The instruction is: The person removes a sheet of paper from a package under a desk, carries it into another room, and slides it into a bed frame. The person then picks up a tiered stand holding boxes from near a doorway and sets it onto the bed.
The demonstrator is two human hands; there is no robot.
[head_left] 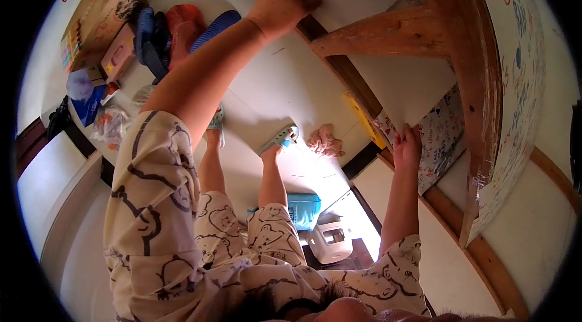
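My left hand reaches across the upper middle, its fingers bent together over a dark wooden rail. To the right, my right hand is raised beside a printed sheet with red and blue marks. Its fingertips are pressed together; what they hold, if anything, is too small to make out. A brown wooden frame with a thick crosspiece stands at the upper right, next to a white panel with coloured writing.
Blue and red footwear, a cardboard box and plastic bags lie at the upper left. On the floor are a pink cloth, a light blue bag and a beige plastic container. My feet wear light slippers.
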